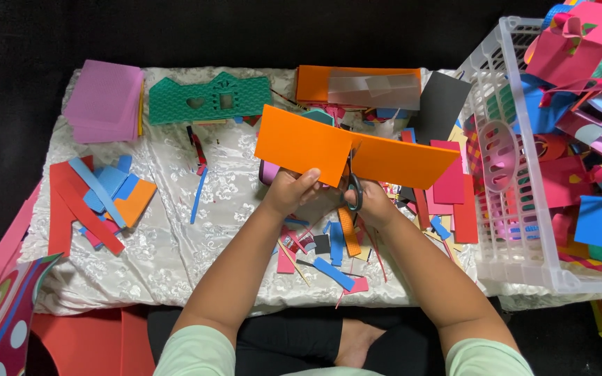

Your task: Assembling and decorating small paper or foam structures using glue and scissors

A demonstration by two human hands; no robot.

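My left hand (291, 191) pinches the lower edge of an orange paper sheet (301, 143) held up over the low table. Black-handled scissors (353, 184) sit in my right hand (372, 202), their blades pointing up into the sheet near its middle, where a cut runs up from the lower edge. The right part of the sheet (402, 159) hangs slightly lower than the left. Beneath my hands lie several paper scraps in blue, pink, orange and black (329, 254).
A white lace-patterned cloth (175, 209) covers the table. A pink paper stack (104, 101) lies at far left, a green house cut-out (210, 99) behind, red and blue strips (92, 202) at left. A white plastic basket (510, 230) of coloured paper stands at right.
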